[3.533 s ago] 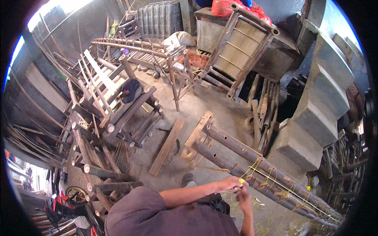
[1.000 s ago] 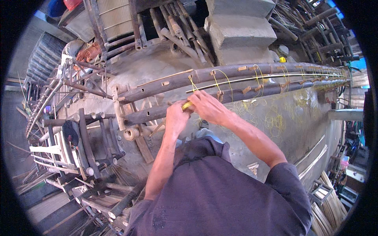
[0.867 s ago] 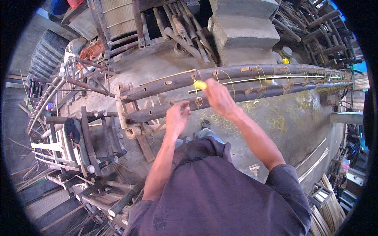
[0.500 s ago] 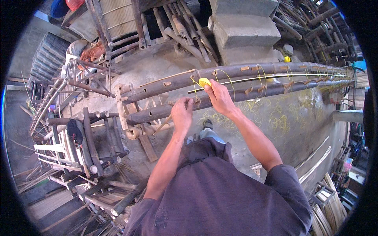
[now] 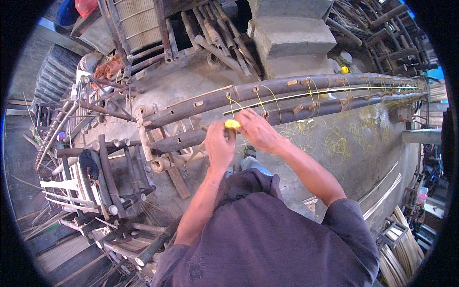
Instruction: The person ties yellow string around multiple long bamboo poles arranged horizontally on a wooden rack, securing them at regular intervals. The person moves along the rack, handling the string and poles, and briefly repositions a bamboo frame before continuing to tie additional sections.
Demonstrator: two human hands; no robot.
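Observation:
A small bundle of yellow twine sits between my two hands at the near dark bamboo pole. My left hand pinches it from the left. The fingers of my right hand are bent closed on its right side; their tips are partly hidden. Wooden pegs stick out of the near and far bamboo poles. Loops of yellow string tie round the pegs along the length. Between the poles runs a thin dark strip, its left end just beyond my hands.
Loose yellow string lies on the concrete floor beyond the near pole. Concrete steps rise behind the poles. Bamboo frames crowd the left side, and long pale strips lie at the right. Another yellow bundle rests behind the far pole.
My right hand has come down and left with the yellow twine bundle, from above the strip to my left fingertips. The left hand has stayed nearly in place.

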